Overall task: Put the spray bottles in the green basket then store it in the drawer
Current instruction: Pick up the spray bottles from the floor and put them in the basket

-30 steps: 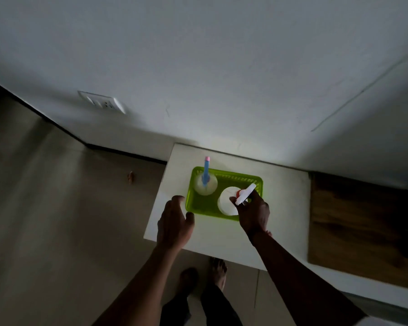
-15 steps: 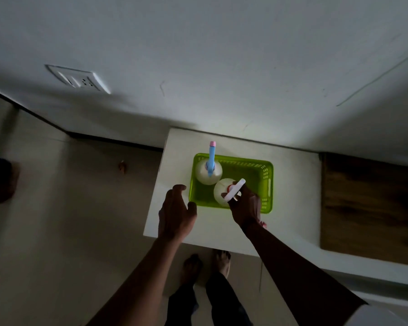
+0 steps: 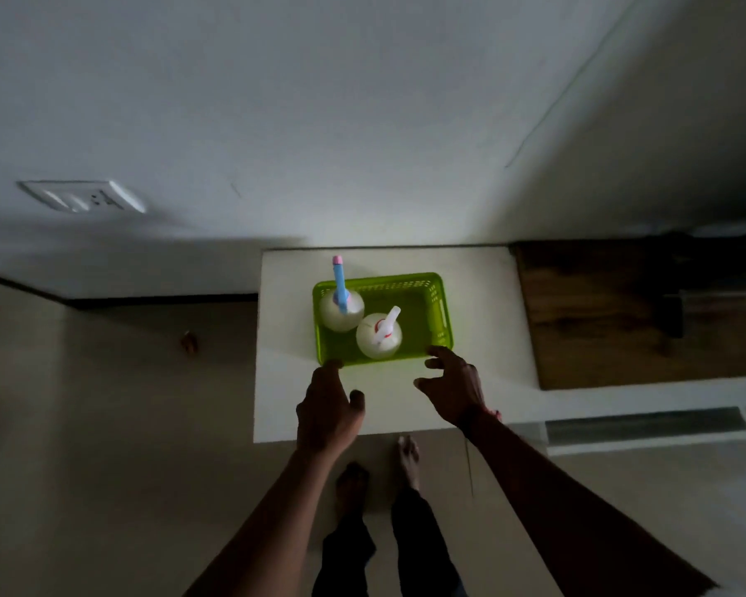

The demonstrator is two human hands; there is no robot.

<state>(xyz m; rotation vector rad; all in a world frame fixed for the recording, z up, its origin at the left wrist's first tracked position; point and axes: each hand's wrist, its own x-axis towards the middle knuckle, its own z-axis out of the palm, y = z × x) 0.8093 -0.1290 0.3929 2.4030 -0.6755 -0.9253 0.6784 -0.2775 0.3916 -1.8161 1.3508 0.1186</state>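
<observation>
Green basket (image 3: 436,314) set toward the far side of the white table (image 3: 470,398), nearer its left edge than its right. Inside, upright: blue-nozzled spray bottle (image 3: 342,310) in the far left corner, white-nozzled spray bottle (image 3: 379,336) just beside it against the near wall. Left hand (image 3: 326,409) spread, fingertips at the basket's near left corner. Right hand (image 3: 453,385) spread, fingers curled at the near right corner, gripping nothing. Beyond the table's right edge, a dark wooden surface (image 3: 621,312); below its near edge, bare feet (image 3: 380,467) on the floor.
</observation>
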